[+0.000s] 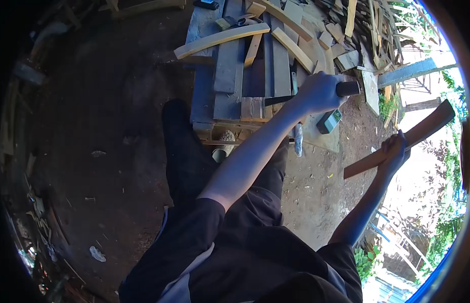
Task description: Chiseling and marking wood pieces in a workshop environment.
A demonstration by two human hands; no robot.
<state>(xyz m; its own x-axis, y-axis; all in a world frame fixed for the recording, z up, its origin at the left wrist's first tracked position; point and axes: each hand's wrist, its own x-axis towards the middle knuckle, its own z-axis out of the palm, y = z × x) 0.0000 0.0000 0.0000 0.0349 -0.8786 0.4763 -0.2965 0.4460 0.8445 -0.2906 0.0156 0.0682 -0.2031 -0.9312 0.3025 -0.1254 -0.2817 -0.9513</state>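
At frame right, the left hand (pixel 320 94) grips a blunt dark-brown bar (pixel 350 88), the right hand (pixel 394 152) a long brown wooden board (pixel 424 129), apparently positioning it, which calls for steadiness.

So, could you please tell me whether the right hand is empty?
No, the right hand grips a long brown wooden piece.

The person wears a black shirt (pixel 255 252) with short, loose sleeves (pixel 194 222) and pale grey-blue panels (pixel 177 290) at both sides, narrowing to a light strip near the left sleeve. The trousers (pixel 187 151) are black and plain. Left hand (pixel 321 93) and right hand (pixel 394 151) are bare.
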